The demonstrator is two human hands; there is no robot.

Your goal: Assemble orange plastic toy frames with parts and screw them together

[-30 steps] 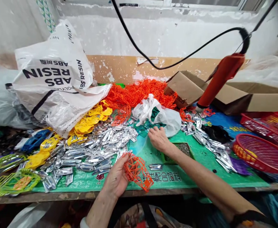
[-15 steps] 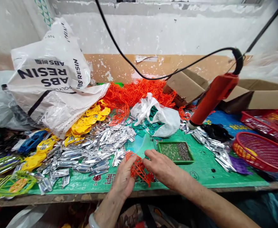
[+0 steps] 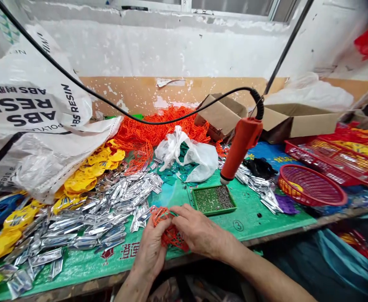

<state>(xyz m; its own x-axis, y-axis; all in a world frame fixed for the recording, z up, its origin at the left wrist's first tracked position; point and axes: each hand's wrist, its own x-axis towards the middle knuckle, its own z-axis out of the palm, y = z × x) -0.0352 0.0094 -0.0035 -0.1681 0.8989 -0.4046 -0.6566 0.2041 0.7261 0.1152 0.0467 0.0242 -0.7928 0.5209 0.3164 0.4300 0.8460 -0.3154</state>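
An orange plastic lattice piece [image 3: 174, 238] is held low over the table's front edge, between both of my hands. My left hand [image 3: 152, 247] grips it from the left side, thumb on top. On the other side, my right hand [image 3: 195, 230] has its fingers closed on the upper right of the lattice, hiding part of it. Just beyond my right hand lies a green tray [image 3: 199, 205] with small metal screws [image 3: 222, 196] gathered at its right end. Above that tray hangs a red electric screwdriver [image 3: 241, 147], tip down, touched by neither hand.
Silver metal pieces [image 3: 108, 220] cover the left of the table, beside yellow plastic parts [image 3: 83, 176]. Behind lie a heap of orange lattices [image 3: 161, 121] and a white plastic bag [image 3: 203, 159]. Red baskets [image 3: 312, 184] stand at right. A black cable [image 3: 108, 100] crosses the view.
The view has turned to the right, so the table's contents sit farther left and more baskets show. Both hands still hold the orange lattice, which has tilted somewhat between them.
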